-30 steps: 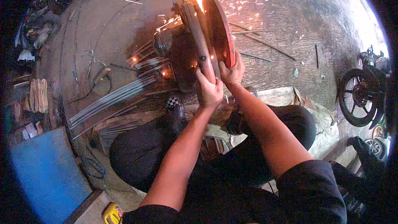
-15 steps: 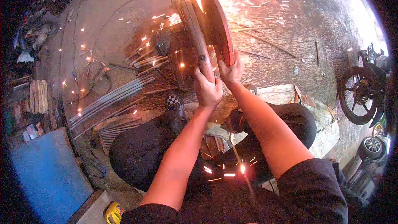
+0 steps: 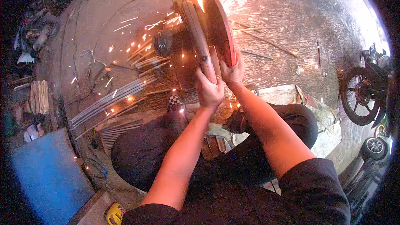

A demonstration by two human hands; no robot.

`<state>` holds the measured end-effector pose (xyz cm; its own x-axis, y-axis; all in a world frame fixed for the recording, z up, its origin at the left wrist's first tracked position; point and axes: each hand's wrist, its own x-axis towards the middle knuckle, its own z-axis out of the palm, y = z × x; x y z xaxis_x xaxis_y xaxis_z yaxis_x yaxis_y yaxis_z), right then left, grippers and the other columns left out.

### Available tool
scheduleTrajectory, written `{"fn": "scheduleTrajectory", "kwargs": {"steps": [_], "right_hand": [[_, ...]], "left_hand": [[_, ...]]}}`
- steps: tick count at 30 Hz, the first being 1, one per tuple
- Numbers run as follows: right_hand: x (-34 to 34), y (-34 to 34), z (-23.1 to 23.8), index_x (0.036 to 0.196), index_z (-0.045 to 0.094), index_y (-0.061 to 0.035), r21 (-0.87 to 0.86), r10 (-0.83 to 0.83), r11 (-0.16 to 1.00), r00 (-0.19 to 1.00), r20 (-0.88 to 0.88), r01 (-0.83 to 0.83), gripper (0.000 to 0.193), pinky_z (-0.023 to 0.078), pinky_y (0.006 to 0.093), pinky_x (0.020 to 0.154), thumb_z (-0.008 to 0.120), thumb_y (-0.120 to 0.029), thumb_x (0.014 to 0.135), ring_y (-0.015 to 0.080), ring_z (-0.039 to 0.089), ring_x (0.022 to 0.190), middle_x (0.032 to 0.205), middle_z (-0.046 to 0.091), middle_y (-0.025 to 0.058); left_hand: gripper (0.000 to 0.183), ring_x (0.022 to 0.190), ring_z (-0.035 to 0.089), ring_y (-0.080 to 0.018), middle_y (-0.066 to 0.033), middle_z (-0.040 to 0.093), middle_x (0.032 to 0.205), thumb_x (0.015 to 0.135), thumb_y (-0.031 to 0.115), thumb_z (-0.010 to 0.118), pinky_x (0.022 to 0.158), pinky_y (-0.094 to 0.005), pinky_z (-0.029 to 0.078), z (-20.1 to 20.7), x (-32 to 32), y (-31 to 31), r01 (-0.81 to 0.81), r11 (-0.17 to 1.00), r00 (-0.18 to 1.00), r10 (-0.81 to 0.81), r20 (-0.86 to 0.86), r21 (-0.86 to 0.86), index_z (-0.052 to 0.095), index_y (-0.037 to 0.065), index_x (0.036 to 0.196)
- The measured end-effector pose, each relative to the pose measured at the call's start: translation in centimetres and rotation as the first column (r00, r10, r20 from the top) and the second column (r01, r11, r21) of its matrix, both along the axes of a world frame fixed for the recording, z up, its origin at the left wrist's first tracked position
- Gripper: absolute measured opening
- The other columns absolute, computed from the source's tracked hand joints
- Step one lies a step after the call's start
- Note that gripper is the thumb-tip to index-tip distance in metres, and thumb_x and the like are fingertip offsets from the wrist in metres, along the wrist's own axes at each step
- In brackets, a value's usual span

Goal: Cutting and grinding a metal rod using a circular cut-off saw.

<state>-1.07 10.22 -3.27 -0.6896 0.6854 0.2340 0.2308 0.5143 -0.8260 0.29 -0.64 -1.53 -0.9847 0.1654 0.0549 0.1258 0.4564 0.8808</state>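
Note:
My left hand (image 3: pixel 210 91) is closed round the lower end of a long, worn reddish handle (image 3: pixel 201 43) on what looks like a cut-off saw. Just to its right, my right hand (image 3: pixel 233 71) grips the lower end of a round, dark guard-like piece with a red edge (image 3: pixel 230 43). Bright sparks (image 3: pixel 227 0) burst from between the two parts at their far end. A black motor-like housing (image 3: pixel 161 43) sits left of the handle. Whatever is being cut is hidden by the glare and the machine. Both my forearms stretch forward between my bent knees.
Several grey metal tubes (image 3: pixel 112 100) lie at left, with thin rods (image 3: pixel 271 43) scattered at far right. A crumpled pale sheet (image 3: pixel 329 129) lies by my right knee. A blue board (image 3: pixel 50 179) and yellow container (image 3: pixel 114 213) are near left; a motorcycle wheel (image 3: pixel 360 96) stands at right.
My hands and the machine stay almost in place. The spark spray has shifted, with more sparks scattering left over the tubes; those near my lap are gone.

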Motion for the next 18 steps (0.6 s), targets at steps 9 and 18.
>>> {"fn": "scheduleTrajectory", "kwargs": {"steps": [9,18], "right_hand": [[0.24,-0.04,-0.66,0.110,0.050,-0.0040,-0.045,0.000,0.999,1.000,-0.027,-0.001,0.044,0.045,0.0457,0.071,0.062,-0.018,0.070,0.0425,0.055,0.082,0.090,0.056,0.0205],[0.15,-0.16,-0.42,0.108,0.052,-0.0050,-0.060,-0.027,0.998,0.999,-0.035,0.025,0.041,0.045,0.0434,0.071,0.063,-0.018,0.071,0.0398,0.055,0.083,0.090,0.055,0.0206]], "left_hand": [[0.071,0.110,0.048,-0.0405,-0.0291,0.045,0.119,0.073,0.010,0.060,0.095,-0.0441,0.036,-0.02,-0.27,-0.02,0.048,0.997,0.996,-0.043,-0.078,0.060,0.022,-0.009,0.131],[0.073,0.088,0.054,-0.0509,-0.0349,0.053,0.099,0.072,0.009,0.059,0.079,-0.0521,0.043,-0.21,0.01,-0.15,0.021,1.000,0.991,-0.020,-0.133,0.007,0.019,-0.008,0.131]]}}
